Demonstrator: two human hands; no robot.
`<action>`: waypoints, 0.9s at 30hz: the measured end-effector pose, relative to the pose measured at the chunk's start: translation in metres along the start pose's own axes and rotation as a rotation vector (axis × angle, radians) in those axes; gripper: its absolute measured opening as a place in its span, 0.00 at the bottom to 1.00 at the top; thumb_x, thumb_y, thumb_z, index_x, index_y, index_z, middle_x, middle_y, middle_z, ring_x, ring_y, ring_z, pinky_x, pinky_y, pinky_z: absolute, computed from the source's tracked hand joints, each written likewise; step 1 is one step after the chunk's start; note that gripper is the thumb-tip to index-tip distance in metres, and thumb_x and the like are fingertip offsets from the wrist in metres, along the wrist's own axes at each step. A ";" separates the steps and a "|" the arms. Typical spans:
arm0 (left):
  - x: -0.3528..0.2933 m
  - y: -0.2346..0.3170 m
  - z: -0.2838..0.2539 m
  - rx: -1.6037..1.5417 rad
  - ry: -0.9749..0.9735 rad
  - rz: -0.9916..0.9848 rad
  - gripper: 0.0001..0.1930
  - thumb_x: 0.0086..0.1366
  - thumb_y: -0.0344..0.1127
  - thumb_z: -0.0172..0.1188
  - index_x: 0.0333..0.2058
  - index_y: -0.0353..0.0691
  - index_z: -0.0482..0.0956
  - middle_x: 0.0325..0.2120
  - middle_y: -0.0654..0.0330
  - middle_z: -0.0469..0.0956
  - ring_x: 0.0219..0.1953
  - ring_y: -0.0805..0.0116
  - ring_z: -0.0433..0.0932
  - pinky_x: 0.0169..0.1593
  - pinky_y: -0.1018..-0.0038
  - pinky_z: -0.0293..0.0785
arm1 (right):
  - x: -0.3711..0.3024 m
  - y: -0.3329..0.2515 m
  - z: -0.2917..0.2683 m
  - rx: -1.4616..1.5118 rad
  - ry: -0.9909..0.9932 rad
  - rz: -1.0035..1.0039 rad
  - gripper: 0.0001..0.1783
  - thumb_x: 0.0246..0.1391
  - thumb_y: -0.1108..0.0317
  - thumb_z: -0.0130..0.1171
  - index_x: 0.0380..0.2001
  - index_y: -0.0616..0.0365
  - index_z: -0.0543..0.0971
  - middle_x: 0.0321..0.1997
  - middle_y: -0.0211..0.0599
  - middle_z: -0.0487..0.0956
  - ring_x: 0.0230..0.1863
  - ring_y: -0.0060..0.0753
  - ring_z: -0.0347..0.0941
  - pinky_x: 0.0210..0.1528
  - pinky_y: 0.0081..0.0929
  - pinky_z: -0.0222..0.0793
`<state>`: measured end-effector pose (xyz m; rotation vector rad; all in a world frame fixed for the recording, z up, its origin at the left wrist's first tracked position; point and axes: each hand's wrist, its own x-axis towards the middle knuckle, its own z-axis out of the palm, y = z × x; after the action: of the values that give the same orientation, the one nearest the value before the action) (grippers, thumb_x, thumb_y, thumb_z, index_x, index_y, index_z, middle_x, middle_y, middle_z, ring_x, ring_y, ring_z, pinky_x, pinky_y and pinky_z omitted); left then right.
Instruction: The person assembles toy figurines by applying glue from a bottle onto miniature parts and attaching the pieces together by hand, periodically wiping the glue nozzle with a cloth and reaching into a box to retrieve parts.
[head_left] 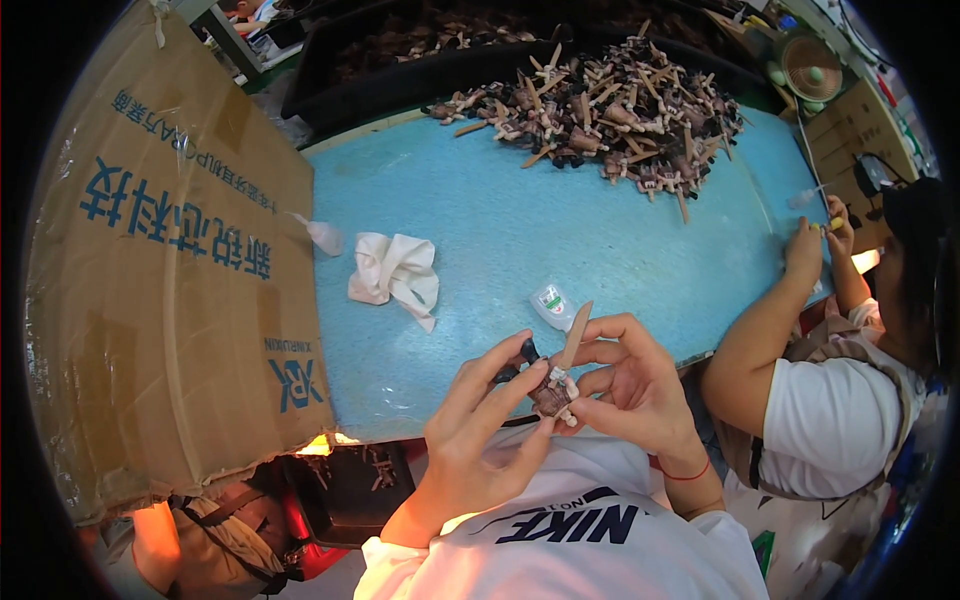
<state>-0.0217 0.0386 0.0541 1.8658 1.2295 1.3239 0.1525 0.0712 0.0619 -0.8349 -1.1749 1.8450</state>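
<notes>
Above the table's near edge, both hands hold one small toy figure [552, 397] with a brown body and black boots. My left hand [470, 430] is closed on it, fingers by the boots and thumb near the body. From the other side, my right hand [645, 395] pinches the figure at its lower end. A flat tan blade-shaped piece [576, 335] sticks up beside the right fingers; how it joins the figure is hidden. Just beyond the hands, a small clear bottle [552, 305] with a green and white label lies on the blue table [470, 220].
A crumpled white cloth [395, 272] and a small pale squeeze bottle [324, 237] lie beside a large cardboard box [180, 260]. Many similar figures are heaped in a pile [620, 120] at the back. At right sits a co-worker [835, 400]. A black bin [350, 505] stands below the table.
</notes>
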 end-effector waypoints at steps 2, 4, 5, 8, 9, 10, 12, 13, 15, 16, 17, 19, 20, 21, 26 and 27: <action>0.000 0.000 0.001 -0.008 -0.010 -0.006 0.21 0.43 0.21 0.61 0.41 0.30 0.75 0.47 0.43 0.69 0.42 0.53 0.74 0.44 0.68 0.71 | -0.001 0.001 -0.001 0.000 0.002 0.015 0.29 0.44 0.85 0.54 0.50 0.62 0.58 0.46 0.49 0.72 0.36 0.30 0.76 0.34 0.20 0.77; -0.001 0.001 0.001 -0.010 -0.017 -0.012 0.21 0.42 0.21 0.61 0.41 0.29 0.75 0.47 0.43 0.69 0.42 0.52 0.74 0.44 0.68 0.71 | -0.002 0.002 -0.003 0.010 -0.013 0.026 0.30 0.44 0.84 0.54 0.51 0.61 0.57 0.45 0.48 0.73 0.35 0.28 0.76 0.33 0.19 0.76; -0.001 0.001 0.001 -0.022 -0.021 -0.011 0.21 0.42 0.21 0.61 0.41 0.29 0.75 0.47 0.43 0.69 0.42 0.52 0.74 0.43 0.68 0.71 | -0.002 0.002 -0.003 0.012 -0.013 0.027 0.30 0.44 0.84 0.54 0.51 0.61 0.57 0.45 0.48 0.73 0.35 0.28 0.76 0.33 0.19 0.76; 0.001 0.003 0.001 -0.033 -0.031 -0.009 0.22 0.43 0.21 0.61 0.41 0.29 0.75 0.47 0.43 0.69 0.41 0.53 0.73 0.42 0.69 0.71 | -0.003 0.002 -0.004 0.043 -0.021 0.031 0.31 0.43 0.84 0.54 0.52 0.59 0.57 0.45 0.48 0.73 0.35 0.26 0.76 0.32 0.18 0.75; 0.001 0.003 0.001 -0.033 -0.036 -0.010 0.22 0.42 0.21 0.61 0.41 0.29 0.75 0.47 0.43 0.69 0.41 0.53 0.73 0.41 0.69 0.71 | -0.003 0.002 -0.005 0.030 -0.027 0.034 0.32 0.44 0.84 0.54 0.52 0.59 0.56 0.45 0.48 0.73 0.35 0.25 0.76 0.32 0.18 0.75; 0.001 0.002 0.002 -0.033 -0.038 -0.011 0.22 0.42 0.21 0.61 0.41 0.29 0.75 0.47 0.43 0.69 0.41 0.53 0.73 0.41 0.69 0.71 | -0.003 0.002 -0.005 0.017 -0.033 0.037 0.32 0.44 0.84 0.54 0.53 0.59 0.56 0.45 0.48 0.73 0.35 0.25 0.75 0.32 0.18 0.74; 0.000 0.001 0.003 -0.017 -0.029 0.001 0.22 0.42 0.21 0.61 0.41 0.29 0.75 0.47 0.44 0.69 0.40 0.53 0.73 0.39 0.70 0.71 | -0.003 0.002 -0.004 0.017 -0.031 0.033 0.32 0.44 0.84 0.54 0.53 0.59 0.56 0.45 0.47 0.73 0.36 0.24 0.75 0.32 0.18 0.74; 0.000 0.000 0.003 -0.018 -0.030 0.000 0.22 0.42 0.21 0.61 0.41 0.29 0.75 0.47 0.44 0.69 0.40 0.53 0.73 0.39 0.70 0.71 | -0.002 0.002 -0.004 0.016 -0.031 0.027 0.32 0.44 0.84 0.54 0.53 0.59 0.56 0.45 0.47 0.73 0.36 0.24 0.75 0.32 0.17 0.74; 0.001 0.001 0.004 -0.013 -0.036 0.011 0.22 0.42 0.21 0.61 0.41 0.29 0.75 0.46 0.44 0.69 0.39 0.54 0.73 0.39 0.70 0.71 | -0.003 0.001 -0.005 -0.008 -0.031 0.036 0.32 0.44 0.84 0.54 0.53 0.59 0.56 0.45 0.47 0.73 0.37 0.24 0.75 0.32 0.18 0.74; 0.002 0.001 0.004 -0.014 -0.037 0.010 0.22 0.42 0.21 0.61 0.41 0.29 0.75 0.46 0.44 0.69 0.39 0.54 0.73 0.39 0.70 0.71 | -0.004 0.001 -0.005 -0.033 -0.031 0.044 0.32 0.44 0.84 0.54 0.53 0.59 0.56 0.45 0.47 0.73 0.37 0.24 0.74 0.32 0.18 0.74; 0.003 0.002 0.004 -0.011 -0.039 0.017 0.22 0.42 0.22 0.61 0.41 0.29 0.75 0.46 0.44 0.69 0.39 0.54 0.73 0.39 0.70 0.71 | -0.004 0.001 -0.005 -0.033 -0.029 0.045 0.32 0.44 0.84 0.54 0.53 0.59 0.56 0.45 0.47 0.73 0.37 0.24 0.74 0.32 0.18 0.74; 0.004 0.003 0.005 -0.007 -0.042 0.024 0.22 0.42 0.22 0.61 0.40 0.29 0.75 0.46 0.44 0.70 0.39 0.54 0.73 0.38 0.70 0.71 | -0.003 0.001 -0.004 -0.018 -0.017 0.025 0.32 0.43 0.84 0.54 0.52 0.60 0.55 0.44 0.46 0.73 0.37 0.25 0.74 0.32 0.19 0.75; 0.004 0.003 0.005 0.021 -0.035 0.017 0.22 0.41 0.22 0.61 0.40 0.30 0.75 0.45 0.44 0.70 0.40 0.55 0.74 0.41 0.70 0.71 | -0.003 0.002 -0.003 -0.017 -0.016 0.025 0.32 0.43 0.84 0.54 0.52 0.60 0.55 0.44 0.46 0.73 0.37 0.25 0.74 0.32 0.19 0.75; 0.005 0.004 0.006 0.049 -0.028 0.012 0.22 0.40 0.22 0.60 0.40 0.31 0.76 0.44 0.44 0.71 0.41 0.55 0.75 0.43 0.70 0.71 | -0.002 0.003 -0.001 -0.012 0.003 0.011 0.32 0.43 0.84 0.54 0.52 0.60 0.56 0.44 0.46 0.73 0.37 0.26 0.74 0.33 0.20 0.75; 0.004 0.002 0.007 0.061 0.003 0.026 0.23 0.40 0.22 0.61 0.40 0.31 0.75 0.43 0.44 0.72 0.41 0.55 0.74 0.42 0.69 0.72 | 0.000 0.007 0.001 -0.010 0.021 -0.007 0.31 0.42 0.84 0.54 0.51 0.61 0.55 0.42 0.46 0.73 0.38 0.27 0.74 0.33 0.21 0.76; 0.003 0.002 0.007 0.048 0.011 0.017 0.23 0.39 0.22 0.61 0.40 0.30 0.75 0.43 0.44 0.72 0.40 0.55 0.74 0.42 0.69 0.72 | 0.001 0.008 0.001 -0.011 0.020 -0.015 0.31 0.43 0.84 0.54 0.51 0.61 0.55 0.43 0.47 0.73 0.38 0.27 0.74 0.33 0.21 0.76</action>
<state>-0.0143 0.0414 0.0544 1.9080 1.2645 1.3262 0.1492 0.0690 0.0545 -0.8461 -1.1765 1.8162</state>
